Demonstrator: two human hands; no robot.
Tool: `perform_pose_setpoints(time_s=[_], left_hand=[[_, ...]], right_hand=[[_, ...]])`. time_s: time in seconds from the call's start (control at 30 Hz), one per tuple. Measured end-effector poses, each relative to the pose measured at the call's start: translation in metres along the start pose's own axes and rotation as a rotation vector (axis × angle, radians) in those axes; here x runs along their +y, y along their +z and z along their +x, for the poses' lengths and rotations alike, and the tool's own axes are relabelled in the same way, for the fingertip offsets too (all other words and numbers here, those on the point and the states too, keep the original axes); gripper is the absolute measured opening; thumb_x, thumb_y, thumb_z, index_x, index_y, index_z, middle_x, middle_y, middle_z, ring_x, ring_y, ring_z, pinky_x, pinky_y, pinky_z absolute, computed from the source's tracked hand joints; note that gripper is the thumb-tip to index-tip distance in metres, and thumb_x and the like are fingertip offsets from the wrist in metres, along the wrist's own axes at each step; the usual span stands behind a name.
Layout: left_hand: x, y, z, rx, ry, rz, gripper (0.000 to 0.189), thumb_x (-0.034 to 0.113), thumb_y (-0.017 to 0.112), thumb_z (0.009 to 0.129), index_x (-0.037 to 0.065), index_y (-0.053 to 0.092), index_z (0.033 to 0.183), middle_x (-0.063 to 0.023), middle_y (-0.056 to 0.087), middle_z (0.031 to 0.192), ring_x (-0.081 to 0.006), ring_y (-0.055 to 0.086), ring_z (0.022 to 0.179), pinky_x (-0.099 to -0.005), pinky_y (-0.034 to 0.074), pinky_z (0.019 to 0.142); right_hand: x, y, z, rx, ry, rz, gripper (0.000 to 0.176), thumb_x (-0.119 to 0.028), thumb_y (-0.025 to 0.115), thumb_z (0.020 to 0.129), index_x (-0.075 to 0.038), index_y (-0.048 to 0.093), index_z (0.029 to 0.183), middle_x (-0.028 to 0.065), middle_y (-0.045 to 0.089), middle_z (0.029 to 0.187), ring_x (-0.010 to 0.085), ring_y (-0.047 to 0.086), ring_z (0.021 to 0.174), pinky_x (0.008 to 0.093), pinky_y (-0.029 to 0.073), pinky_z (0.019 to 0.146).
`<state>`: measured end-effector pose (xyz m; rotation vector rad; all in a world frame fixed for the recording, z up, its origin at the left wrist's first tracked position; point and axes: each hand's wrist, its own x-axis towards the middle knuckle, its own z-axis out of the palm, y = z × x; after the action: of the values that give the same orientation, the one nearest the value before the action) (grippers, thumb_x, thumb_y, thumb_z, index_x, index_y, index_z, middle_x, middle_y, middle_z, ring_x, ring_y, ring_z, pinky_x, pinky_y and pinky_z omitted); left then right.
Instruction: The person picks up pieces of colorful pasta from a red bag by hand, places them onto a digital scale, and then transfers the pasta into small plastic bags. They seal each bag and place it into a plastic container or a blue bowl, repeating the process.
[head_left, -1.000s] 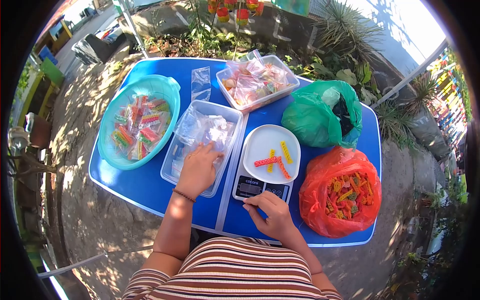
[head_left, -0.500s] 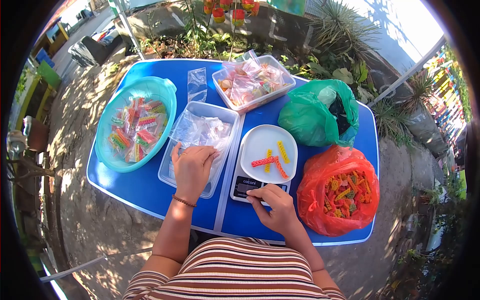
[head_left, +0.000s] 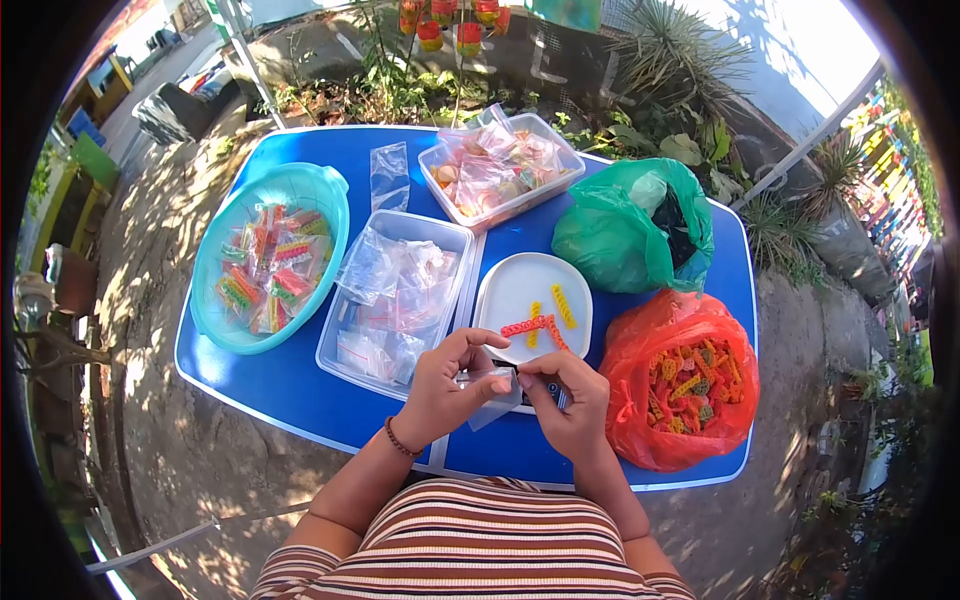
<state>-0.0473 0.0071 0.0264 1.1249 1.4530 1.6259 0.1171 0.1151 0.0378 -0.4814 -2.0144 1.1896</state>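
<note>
Between my two hands is a small clear plastic bag point(head_left: 490, 412), held in front of the digital kitchen scale point(head_left: 557, 396). My left hand point(head_left: 450, 388) grips the bag from the left, thumb and fingers closed on it. On the right, my right hand point(head_left: 572, 400) pinches the bag's edge. Just beyond them, the scale's white tray point(head_left: 505, 290) carries yellow and red spiral snack pieces point(head_left: 563, 305). My hands hide most of the scale's display. To the left stands a clear plastic box point(head_left: 330, 345) of empty bags point(head_left: 405, 285).
A turquoise basin point(head_left: 212, 325) at left holds filled snack packets. Behind, a plastic box point(head_left: 470, 217) holds more packets, with a loose clear bag point(head_left: 389, 178) beside it. A green bag point(head_left: 610, 235) and a red bag point(head_left: 640, 420) of snacks stand at right.
My left hand has moved right from the box of bags to the front of the scale with a clear bag. My right hand has moved slightly right and now pinches it too.
</note>
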Motion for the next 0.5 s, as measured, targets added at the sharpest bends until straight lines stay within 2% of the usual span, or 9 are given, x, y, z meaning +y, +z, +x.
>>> perform_pose_setpoints(time_s=[0.03,0.1,0.17,0.23,0.27,0.33,0.4,0.43,0.5], left_hand=[[-0.002,0.002,-0.001,-0.063,-0.063,-0.028,0.053,0.034,0.086,0.086,0.003,0.061,0.122,0.0046,0.061,0.078,-0.0002,0.054,0.068,-0.0169,0.042,0.061],[-0.008,0.014,0.001,-0.07,-0.097,-0.001,0.049,0.033,0.083,0.089,0.003,0.062,0.121,0.0047,0.061,0.078,-0.0001,0.053,0.067,-0.0169,0.041,0.061],[-0.016,0.028,0.003,-0.1,-0.116,-0.052,0.047,0.033,0.079,0.094,0.002,0.06,0.124,0.0049,0.061,0.078,0.0001,0.052,0.067,-0.0167,0.039,0.06],[-0.008,0.039,0.007,-0.132,-0.279,-0.197,0.049,0.033,0.078,0.094,0.003,0.058,0.127,0.0048,0.062,0.078,0.0,0.053,0.068,-0.0167,0.039,0.06],[-0.006,0.043,0.008,-0.148,-0.363,-0.268,0.051,0.033,0.078,0.095,0.003,0.057,0.129,0.0047,0.062,0.078,0.0,0.053,0.068,-0.0167,0.039,0.06],[-0.013,0.045,0.01,-0.233,-0.23,-0.242,0.055,0.033,0.077,0.095,0.002,0.053,0.134,-0.0008,0.068,0.087,-0.004,0.059,0.077,-0.0203,0.047,0.069],[-0.017,0.051,0.011,-0.272,-0.101,-0.221,0.055,0.031,0.077,0.095,0.002,0.052,0.135,-0.0041,0.07,0.093,-0.0064,0.063,0.085,-0.023,0.052,0.077],[-0.007,0.049,0.01,-0.305,-0.118,-0.147,0.044,0.025,0.077,0.095,0.001,0.058,0.128,-0.0068,0.071,0.103,-0.0098,0.065,0.098,-0.0273,0.054,0.088],[-0.015,0.049,0.009,-0.28,-0.231,-0.256,0.033,0.022,0.074,0.097,0.0,0.063,0.119,-0.0059,0.071,0.101,-0.0093,0.066,0.096,-0.0268,0.054,0.085]], right_hand=[[0.004,-0.002,-0.005,0.027,0.082,0.084,0.016,0.005,0.072,0.087,0.002,0.071,0.102,0.0103,0.071,0.092,0.0178,0.07,0.074,0.0271,0.056,0.069],[0.006,-0.006,-0.01,0.052,0.195,0.243,0.018,0.009,0.069,0.087,0.002,0.071,0.104,0.0079,0.07,0.093,0.0142,0.07,0.078,0.0261,0.057,0.072],[-0.006,-0.009,-0.013,0.062,0.225,0.311,0.021,0.01,0.067,0.086,0.003,0.071,0.106,0.0083,0.07,0.094,0.0141,0.07,0.079,0.0263,0.058,0.074],[-0.009,-0.011,-0.017,0.053,0.218,0.294,0.027,0.012,0.066,0.084,0.003,0.071,0.109,0.0094,0.07,0.097,0.0143,0.07,0.08,0.0258,0.058,0.075],[-0.002,-0.013,-0.022,0.06,0.21,0.258,0.024,0.011,0.066,0.085,0.004,0.071,0.108,0.0088,0.07,0.095,0.0133,0.07,0.08,0.025,0.058,0.073],[0.009,-0.021,-0.03,0.072,0.192,0.187,0.017,0.008,0.067,0.089,0.005,0.07,0.106,0.0077,0.07,0.092,0.0113,0.069,0.079,0.0235,0.057,0.071],[0.007,-0.028,-0.036,0.153,0.328,0.316,0.01,0.003,0.067,0.093,0.007,0.07,0.102,0.006,0.07,0.087,0.0089,0.068,0.077,0.0217,0.056,0.068],[0.005,-0.031,-0.037,0.193,0.394,0.384,0.008,0.001,0.067,0.096,0.007,0.07,0.101,0.0051,0.07,0.085,0.0077,0.067,0.076,0.0208,0.055,0.067],[0.008,-0.036,-0.039,0.206,0.401,0.371,0.011,-0.003,0.066,0.099,0.008,0.069,0.098,0.0036,0.069,0.081,0.006,0.066,0.075,0.0198,0.053,0.065]])
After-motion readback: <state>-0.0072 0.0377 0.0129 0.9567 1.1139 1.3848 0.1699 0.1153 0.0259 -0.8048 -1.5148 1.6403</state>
